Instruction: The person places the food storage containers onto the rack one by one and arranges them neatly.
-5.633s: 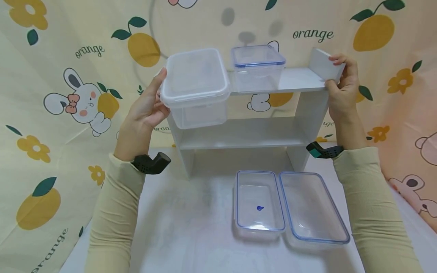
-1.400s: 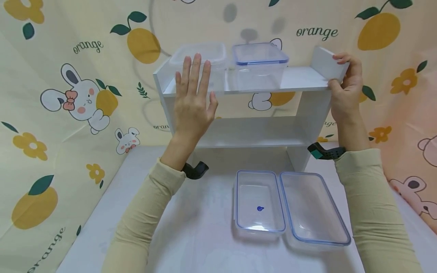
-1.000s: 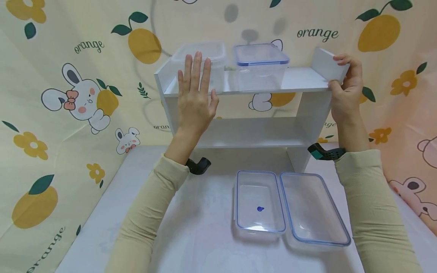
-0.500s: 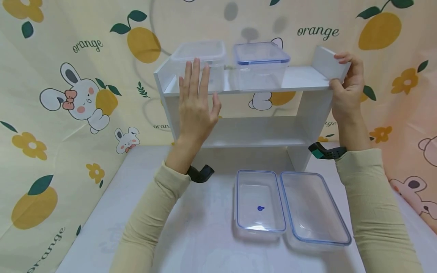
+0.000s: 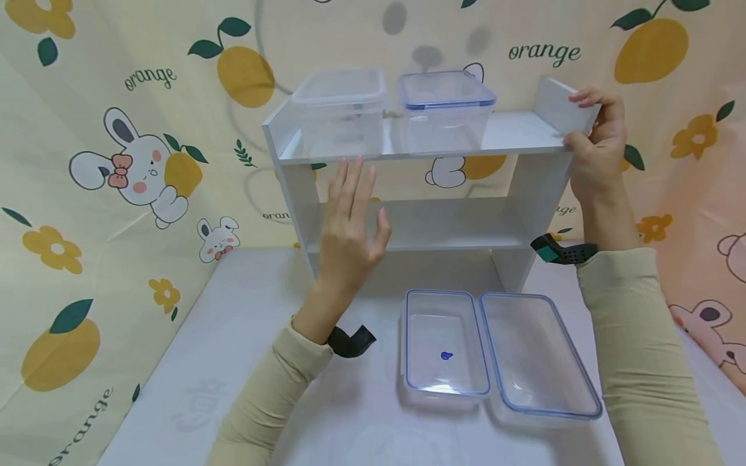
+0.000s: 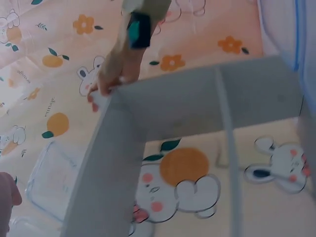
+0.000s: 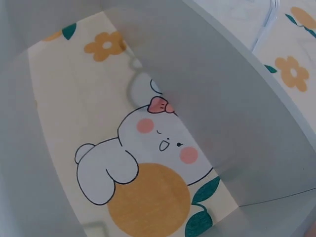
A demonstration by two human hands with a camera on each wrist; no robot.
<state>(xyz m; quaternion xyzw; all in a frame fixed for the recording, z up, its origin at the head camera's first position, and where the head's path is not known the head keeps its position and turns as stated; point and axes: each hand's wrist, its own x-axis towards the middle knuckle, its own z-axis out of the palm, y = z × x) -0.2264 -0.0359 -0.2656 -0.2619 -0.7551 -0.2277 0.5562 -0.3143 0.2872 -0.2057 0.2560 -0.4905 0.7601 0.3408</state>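
Note:
A white shelf unit (image 5: 443, 244) stands at the back. On its top board, a frosted-lid clear box (image 5: 340, 123) sits at the left, beside a blue-rimmed clear box (image 5: 445, 120), with a gap between them. The left hand (image 5: 350, 239) is raised in front of the middle compartment, below the frosted-lid box, fingers extended and nothing held. At the upper right the right hand (image 5: 600, 142) grips the shelf's raised end panel (image 5: 559, 107); the left wrist view also shows this right hand (image 6: 116, 69) at the shelf's corner. The right wrist view shows the shelf's inside boards (image 7: 197, 74) from close up.
Two clear containers with blue rims lie side by side on the white table (image 5: 233, 362): a narrower one (image 5: 445, 323) and a wider one (image 5: 539, 362) to its right. A patterned cloth (image 5: 175, 39) hangs behind the shelf and along both sides.
The frosted-lid box, earlier held by the left hand, stands on the top board. The left hand has come down and away from the box's front. The right hand keeps its grip on the end panel.

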